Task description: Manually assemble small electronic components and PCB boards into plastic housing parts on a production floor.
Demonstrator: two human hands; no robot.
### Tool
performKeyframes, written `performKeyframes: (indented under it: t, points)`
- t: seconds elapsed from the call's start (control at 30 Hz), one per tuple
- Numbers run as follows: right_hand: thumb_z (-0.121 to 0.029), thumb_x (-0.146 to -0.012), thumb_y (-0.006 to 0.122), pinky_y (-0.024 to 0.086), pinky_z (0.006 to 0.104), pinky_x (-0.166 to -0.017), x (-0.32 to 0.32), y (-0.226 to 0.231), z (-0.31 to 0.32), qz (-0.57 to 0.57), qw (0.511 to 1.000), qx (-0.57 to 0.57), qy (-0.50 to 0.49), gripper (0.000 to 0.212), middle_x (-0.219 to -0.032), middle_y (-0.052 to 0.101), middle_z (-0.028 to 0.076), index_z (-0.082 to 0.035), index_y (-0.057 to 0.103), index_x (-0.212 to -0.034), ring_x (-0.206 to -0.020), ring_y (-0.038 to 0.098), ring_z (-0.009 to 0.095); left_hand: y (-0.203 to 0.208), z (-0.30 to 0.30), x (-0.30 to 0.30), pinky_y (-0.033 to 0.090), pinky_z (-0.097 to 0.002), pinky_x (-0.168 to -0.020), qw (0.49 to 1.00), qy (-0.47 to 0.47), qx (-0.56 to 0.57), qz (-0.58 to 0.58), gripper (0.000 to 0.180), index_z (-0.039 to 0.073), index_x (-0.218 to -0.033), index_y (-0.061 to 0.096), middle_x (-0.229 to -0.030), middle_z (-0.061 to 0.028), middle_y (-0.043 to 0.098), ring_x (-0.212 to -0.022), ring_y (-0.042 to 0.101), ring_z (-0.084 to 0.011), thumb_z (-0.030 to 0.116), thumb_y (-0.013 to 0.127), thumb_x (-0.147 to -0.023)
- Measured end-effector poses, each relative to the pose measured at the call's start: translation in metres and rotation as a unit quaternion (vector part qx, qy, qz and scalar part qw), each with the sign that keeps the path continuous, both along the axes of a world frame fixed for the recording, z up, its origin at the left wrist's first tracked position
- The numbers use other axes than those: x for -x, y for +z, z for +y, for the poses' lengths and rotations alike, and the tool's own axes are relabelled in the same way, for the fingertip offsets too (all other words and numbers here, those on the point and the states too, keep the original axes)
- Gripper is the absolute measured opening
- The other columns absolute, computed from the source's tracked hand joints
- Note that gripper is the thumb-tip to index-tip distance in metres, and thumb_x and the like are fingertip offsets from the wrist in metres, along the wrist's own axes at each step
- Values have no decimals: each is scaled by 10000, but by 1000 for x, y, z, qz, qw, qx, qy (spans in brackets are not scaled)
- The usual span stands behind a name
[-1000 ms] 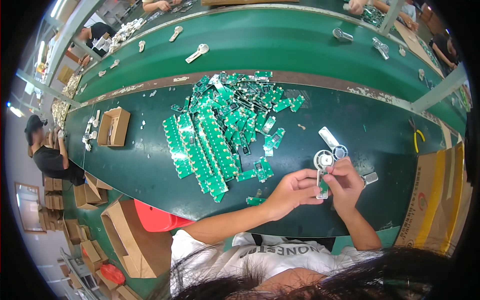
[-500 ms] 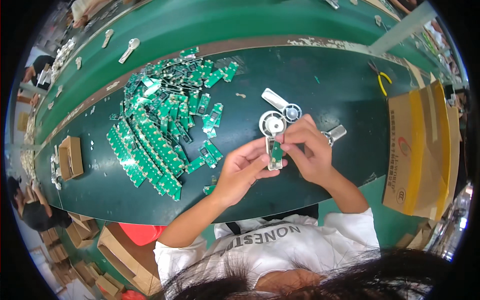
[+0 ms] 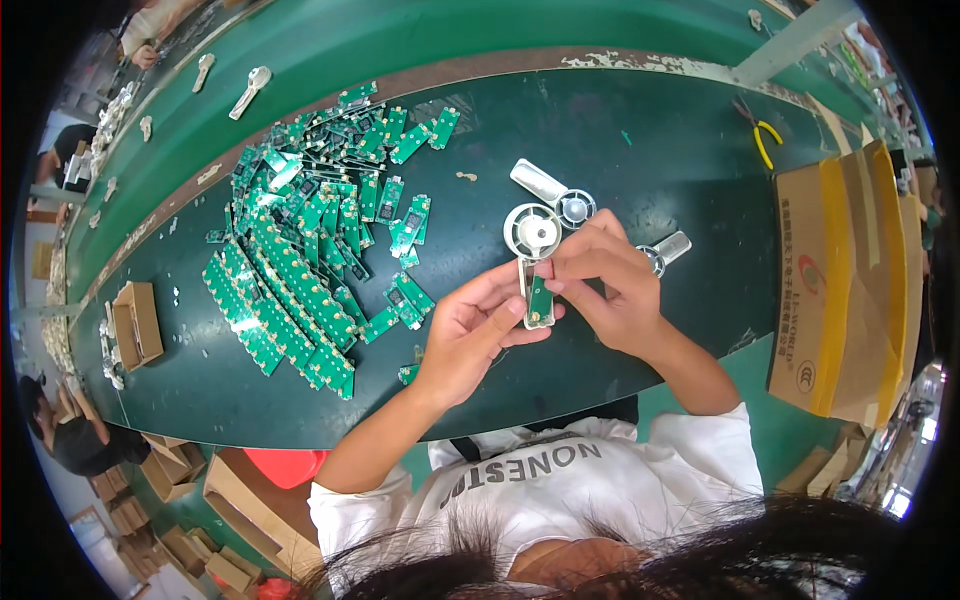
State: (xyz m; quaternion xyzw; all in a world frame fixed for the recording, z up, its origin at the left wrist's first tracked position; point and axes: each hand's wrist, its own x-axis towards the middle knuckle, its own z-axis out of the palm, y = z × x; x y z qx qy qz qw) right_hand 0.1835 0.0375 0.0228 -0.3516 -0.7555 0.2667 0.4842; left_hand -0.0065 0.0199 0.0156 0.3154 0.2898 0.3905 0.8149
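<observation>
My left hand grips a white handheld fan shell, its round head pointing away from me and its handle toward me. A narrow green circuit board lies in the open handle. At the board's upper end, near the neck of the shell, the thumb and forefinger of my right hand close together on it; their tips hide the exact contact. Just beyond the held shell lies another fan shell. A further one rests to the right, partly behind my right hand.
Left of my hands, a big heap of green circuit boards covers the dark table. A small cardboard box stands at the far left. Yellow-handled pliers lie at the back right, beside a large carton. Fan parts ride on the green belt.
The whole view has shifted slightly. Both hands keep their hold on the fan shell and board, with my right fingers still at the board's upper end.
</observation>
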Motion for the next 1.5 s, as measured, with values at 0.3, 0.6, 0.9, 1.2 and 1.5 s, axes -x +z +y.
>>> performKeyframes:
  t: [0.3, 0.6, 0.9, 1.2, 1.5]
  points:
    - [37, -746, 679, 390, 324, -716, 2, 2, -3, -8, 1000, 2, -14, 183, -881, 615, 48, -63, 658, -898, -780, 494, 214, 0, 2, 3, 570, -367, -825, 999, -12, -28, 16, 393, -33, -1310, 433, -1196, -158, 580, -1043, 620, -273, 71, 514, -940]
    - [-24, -670, 796, 429, 288, -676, 9, -5, -10, 2, 996, -20, -85, 205, -1009, 425, 87, -77, 640, -793, -837, 482, 177, -9, -4, 1, 570, -354, -802, 994, 41, -93, -27, 325, -40, -1214, 490, -1145, -161, 595, -1038, 611, -223, -6, 563, -899]
    - [-42, -601, 723, 368, 304, -620, -3, 1, 3, -121, 974, -186, -45, 253, -800, 570, -14, -79, 660, -844, -658, 531, 148, 0, -5, -1, 576, -267, -706, 985, 53, -99, 128, 203, -34, -1093, 530, -1000, -120, 646, -903, 668, -199, -32, 566, -893]
    - [-105, -586, 700, 393, 318, -616, 9, -2, -4, -179, 958, -210, -80, 259, -783, 599, 11, -50, 641, -832, -669, 564, 167, -3, -1, -1, 577, -241, -684, 981, 37, -90, 166, 93, -32, -951, 504, -920, -69, 616, -855, 663, -148, -51, 564, -883]
    - [-28, -670, 764, 437, 314, -687, 15, -20, -10, -8, 999, -37, 32, 248, -1031, 498, 52, -166, 734, -874, -897, 507, 207, -3, -7, -2, 599, -303, -727, 993, 45, -38, 102, 237, 22, -1017, 402, -957, -41, 536, -890, 642, -146, -78, 550, -861]
